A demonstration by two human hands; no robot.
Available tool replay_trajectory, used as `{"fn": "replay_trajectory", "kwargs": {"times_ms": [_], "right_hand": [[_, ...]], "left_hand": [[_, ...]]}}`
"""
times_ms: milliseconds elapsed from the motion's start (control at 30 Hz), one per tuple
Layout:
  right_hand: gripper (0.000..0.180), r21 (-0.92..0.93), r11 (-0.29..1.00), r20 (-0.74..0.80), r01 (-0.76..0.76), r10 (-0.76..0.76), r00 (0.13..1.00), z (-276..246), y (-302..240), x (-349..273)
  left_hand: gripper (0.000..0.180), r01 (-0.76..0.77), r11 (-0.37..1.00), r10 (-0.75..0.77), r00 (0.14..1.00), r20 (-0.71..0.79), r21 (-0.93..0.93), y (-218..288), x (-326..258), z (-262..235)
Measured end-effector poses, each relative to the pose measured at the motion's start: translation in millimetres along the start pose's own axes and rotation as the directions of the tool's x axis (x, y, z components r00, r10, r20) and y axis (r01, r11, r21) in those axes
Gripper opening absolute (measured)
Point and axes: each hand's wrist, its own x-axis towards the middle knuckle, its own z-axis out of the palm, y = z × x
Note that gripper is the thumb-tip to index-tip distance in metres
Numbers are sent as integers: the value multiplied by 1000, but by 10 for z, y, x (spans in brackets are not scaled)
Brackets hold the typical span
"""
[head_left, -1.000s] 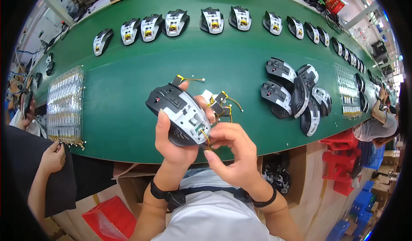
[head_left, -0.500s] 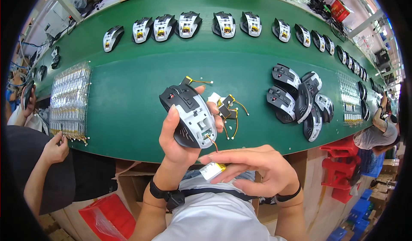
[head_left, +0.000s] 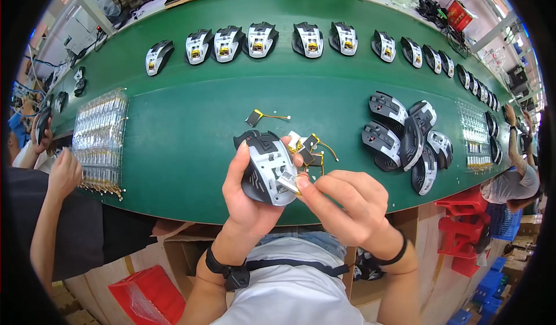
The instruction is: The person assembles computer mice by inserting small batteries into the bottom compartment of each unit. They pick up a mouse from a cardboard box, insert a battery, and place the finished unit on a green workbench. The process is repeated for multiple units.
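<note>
My left hand (head_left: 248, 214) wraps around a black and silver computer mouse (head_left: 266, 164), its rear end toward me with an open recess in the shell. Between the thumb and fingers of my right hand (head_left: 350, 206) is a small silver battery pack (head_left: 287, 180), tilted over that recess and touching or almost touching the shell. Most of its wire is hidden by my fingers. Just beyond the mouse a single dark battery (head_left: 253, 117) with yellow tape and a thin lead lies on the green table (head_left: 191, 151). A small heap of loose batteries (head_left: 308, 152) sits beside the mouse, partly covered by my hands.
A pile of mice (head_left: 411, 134) lies to the right. Along the back stands a row of mice (head_left: 260, 38), many with yellow-taped batteries inside. Clear trays of batteries (head_left: 101, 134) are at left and far right. A co-worker's hand (head_left: 65, 173) is beside the left tray.
My right hand has turned and brought the battery from below the mouse up over its recess. The mouse has shifted slightly right and down. The co-worker's hand at left has risen.
</note>
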Motion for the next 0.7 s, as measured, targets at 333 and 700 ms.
{"fn": "replay_trajectory", "kwargs": {"times_ms": [333,700], "right_hand": [[16,-118,979,143,163,-146,979,-81,-70,124],[23,609,609,453,-507,258,853,-96,291,199]], "left_hand": [[66,-49,999,48,988,149,1,-6,49,-45],[68,-75,966,35,986,163,246,-61,-36,13]]}}
